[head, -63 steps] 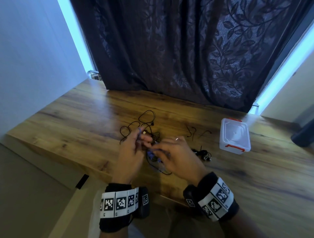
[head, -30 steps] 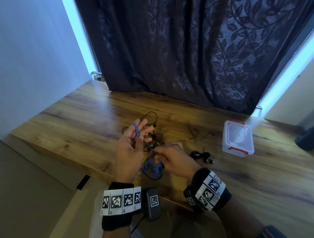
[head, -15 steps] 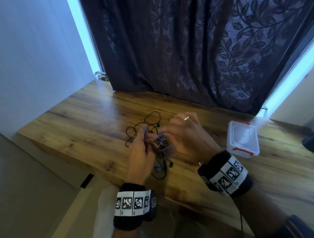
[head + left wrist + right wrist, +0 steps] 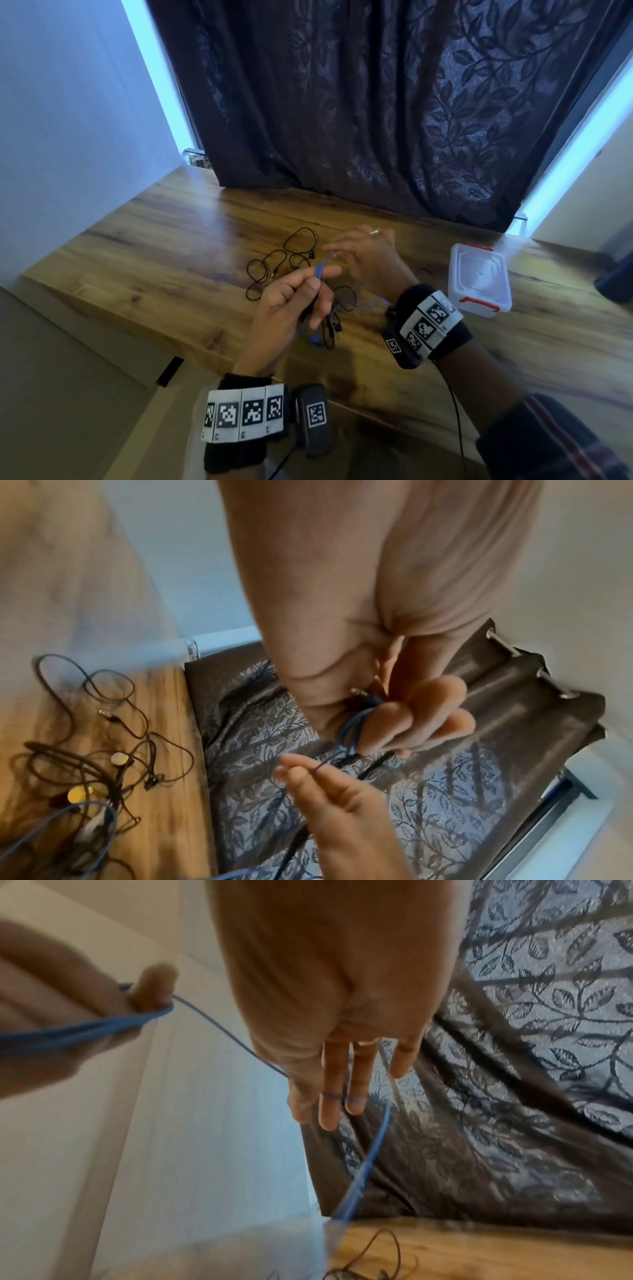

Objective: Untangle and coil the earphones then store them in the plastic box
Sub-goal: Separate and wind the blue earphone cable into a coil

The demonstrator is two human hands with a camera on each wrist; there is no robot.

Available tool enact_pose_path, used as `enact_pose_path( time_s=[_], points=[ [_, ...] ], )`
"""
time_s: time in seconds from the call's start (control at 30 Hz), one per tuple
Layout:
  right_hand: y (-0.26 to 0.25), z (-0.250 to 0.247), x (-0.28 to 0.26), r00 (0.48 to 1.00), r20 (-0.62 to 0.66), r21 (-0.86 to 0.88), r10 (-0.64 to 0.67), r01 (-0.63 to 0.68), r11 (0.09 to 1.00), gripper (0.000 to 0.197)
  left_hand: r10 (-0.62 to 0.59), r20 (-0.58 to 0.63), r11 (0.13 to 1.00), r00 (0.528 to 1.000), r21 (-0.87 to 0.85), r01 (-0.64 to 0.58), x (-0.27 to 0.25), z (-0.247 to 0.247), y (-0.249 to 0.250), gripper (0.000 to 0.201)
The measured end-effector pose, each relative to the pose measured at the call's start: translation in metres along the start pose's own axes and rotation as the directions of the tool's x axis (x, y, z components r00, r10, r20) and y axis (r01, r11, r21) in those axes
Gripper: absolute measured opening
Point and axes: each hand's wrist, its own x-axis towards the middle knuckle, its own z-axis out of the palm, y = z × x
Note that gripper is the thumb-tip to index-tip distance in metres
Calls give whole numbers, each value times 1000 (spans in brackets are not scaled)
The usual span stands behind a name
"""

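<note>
two hands (image 4: 294, 291) (image 4: 368, 260) now further apart, each grip pinching blue earphones (image 4: 319, 270)

Blue earphones (image 4: 319, 270) (leaf-patterned dark curtain (image 4: 376, 102))

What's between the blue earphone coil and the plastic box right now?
Only the lid: the plastic box sits closed on the table. The right hand also hangs between the blue earphones, wound on the left hand, and the box.
</note>
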Motion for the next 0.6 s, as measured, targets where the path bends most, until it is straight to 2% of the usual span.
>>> enact_pose_path(
  time_s=[0.07,0.13,0.2,0.27,0.37,0.5,0.6],
  points=[
    [-1,11,-10,978,205,47,48,-59,997,40,24,-30,999,999,-29,-25,1,2,0,35],
    [-8,11,-20,957,285,244,48,-120,962,50,46,-70,999,996,-24,-47,2,0,-2,36],
    [-19,1,-28,971,239,517,22,-147,843,52,60,-93,998,994,-3,-61,4,-1,-4,36],
    [-32,-7,-33,983,182,682,31,-149,716,38,68,-98,998,993,1,-68,4,-1,-5,35],
    [-38,-4,-35,986,138,764,96,-168,622,24,74,-107,997,992,-10,-76,4,1,-3,35],
    [-39,14,-47,982,190,800,17,-165,577,16,107,-144,994,984,-19,-111,2,3,4,33],
    [-42,20,-53,981,193,881,19,-182,436,22,84,-173,996,981,-13,-87,1,2,7,39]
  ],
)
